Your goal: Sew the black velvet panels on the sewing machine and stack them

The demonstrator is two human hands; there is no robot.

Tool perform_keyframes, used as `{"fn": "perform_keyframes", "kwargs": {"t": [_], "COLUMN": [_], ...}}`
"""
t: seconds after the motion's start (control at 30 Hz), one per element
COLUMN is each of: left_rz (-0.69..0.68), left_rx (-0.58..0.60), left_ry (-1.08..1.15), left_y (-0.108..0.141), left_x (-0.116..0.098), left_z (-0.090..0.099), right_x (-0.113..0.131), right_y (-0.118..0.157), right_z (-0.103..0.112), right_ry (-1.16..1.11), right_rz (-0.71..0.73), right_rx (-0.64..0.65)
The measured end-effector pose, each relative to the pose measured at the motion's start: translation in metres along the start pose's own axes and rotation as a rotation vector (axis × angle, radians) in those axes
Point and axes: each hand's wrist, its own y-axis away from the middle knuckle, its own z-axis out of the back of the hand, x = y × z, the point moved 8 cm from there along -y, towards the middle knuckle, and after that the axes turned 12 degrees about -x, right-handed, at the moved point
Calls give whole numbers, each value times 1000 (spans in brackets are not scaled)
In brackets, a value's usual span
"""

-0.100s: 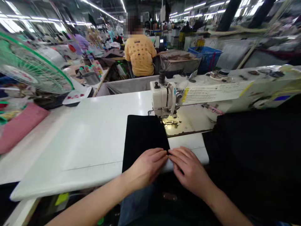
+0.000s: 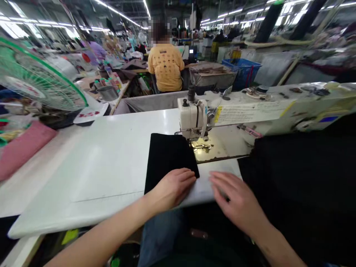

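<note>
White tabletop [image 2: 111, 159], fan [image 2: 41, 79] beside; sewing machine [image 2: 292, 113] at black cloth [image 2: 169, 154].

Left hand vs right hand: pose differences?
The left hand rests on the black cloth; the right hand is off it, over the white tabletop. The left hand's fingers lie close together; the right hand's thumb stands apart from its fingers. Both are bare, backs upward.

I saw the right hand [image 2: 236, 198] pull away to the right, a little blurred, leaving the left hand [image 2: 176, 185], whose fingertips it had been meeting at the edge of the black cloth [image 2: 167, 154]. A strip of white tabletop [image 2: 203, 181] had opened between the two hands, and the cloth's near right corner now showed past the left fingertips.
</note>
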Motion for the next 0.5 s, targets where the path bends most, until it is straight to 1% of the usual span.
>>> {"fn": "perform_keyframes", "kwargs": {"t": [0.03, 0.07, 0.1, 0.13, 0.17, 0.2, 0.23, 0.27, 0.3, 0.33, 0.37, 0.4, 0.5], "left_rz": [-2, -8, -14, -21, -25, -27, -27, -27, -28, -29, -28, -26, 4], "left_rx": [2, 9, 14, 17, 17, 15, 10, 1, -8, -15, -21, -24, -23], "left_ry": [-4, -10, -18, -26, -31, -34, -36, -38, -38, -39, -39, -39, -48], "left_y": [-4, -8, -11, -15, -18, -20, -23, -25, -28, -30, -32, -35, -43], "left_x": [6, 12, 18, 24, 29, 35, 41, 47, 53, 59, 65, 72, 93], "left_z": [1, 2, 3, 3, 4, 4, 4, 5, 5, 6, 6, 6, 8], "right_x": [-12, -28, -51, -78, -109, -137, -167, -197, -219, -233, -240, -242, -231], "right_y": [-5, -8, -7, -3, 3, 9, 16, 25, 33, 38, 40, 38, 26], "right_z": [23, 53, 84, 110, 132, 150, 159, 160, 163, 162, 160, 158, 151], "right_ry": [72, 207, 376, 534, 662, 749, 784, 740, 704, 660, 620, 594, 543], "right_rz": [-28, -59, -116, -186, -262, -307, -368, -467, -560, -634, -687, -713, -734], "right_rx": [-62, -193, -290, -322, -309, -283, -202, -53, -8, 34, 47, 33, 39]}}
